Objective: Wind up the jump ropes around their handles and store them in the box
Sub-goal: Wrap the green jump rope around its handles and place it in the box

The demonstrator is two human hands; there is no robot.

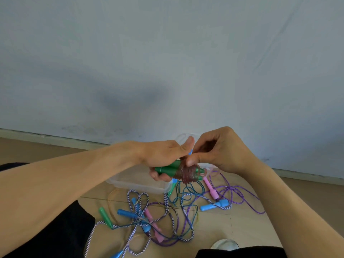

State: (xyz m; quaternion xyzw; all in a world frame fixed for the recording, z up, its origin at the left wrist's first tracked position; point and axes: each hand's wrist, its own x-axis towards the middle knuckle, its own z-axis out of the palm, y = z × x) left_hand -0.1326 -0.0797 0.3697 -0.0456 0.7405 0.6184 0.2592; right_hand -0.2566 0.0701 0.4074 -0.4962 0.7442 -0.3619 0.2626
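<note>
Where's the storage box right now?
In the head view, the clear plastic box sits on the floor at centre, directly below the left hand gripping the green handles, with loose ropes in front.

Single head-worn view, forward and down, close above floor (242,229).

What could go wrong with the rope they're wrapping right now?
The reddish rope coiled around the green handles might slip loose if the right hand lets go before its end is secured. It could also snag the tangled ropes on the floor beside the clear box.
</note>
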